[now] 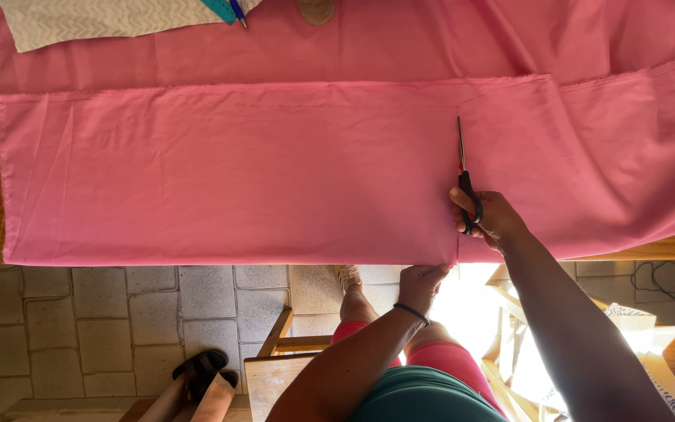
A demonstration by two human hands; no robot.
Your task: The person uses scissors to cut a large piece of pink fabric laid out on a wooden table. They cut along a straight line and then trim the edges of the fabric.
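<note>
Both forearms reach up from the lap: the right hand (487,215) has its grip through black-handled scissors (464,178), blades lying on pink fabric (228,172) spread over the counter (666,246); the left hand (422,283) pinches the fabric's near edge.

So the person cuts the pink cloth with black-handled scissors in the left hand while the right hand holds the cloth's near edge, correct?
Not quite: the hands are swapped. In the head view the right hand works the black-handled scissors up through the pink cloth, and the left hand grips the cloth's near edge just below the cut.
</note>
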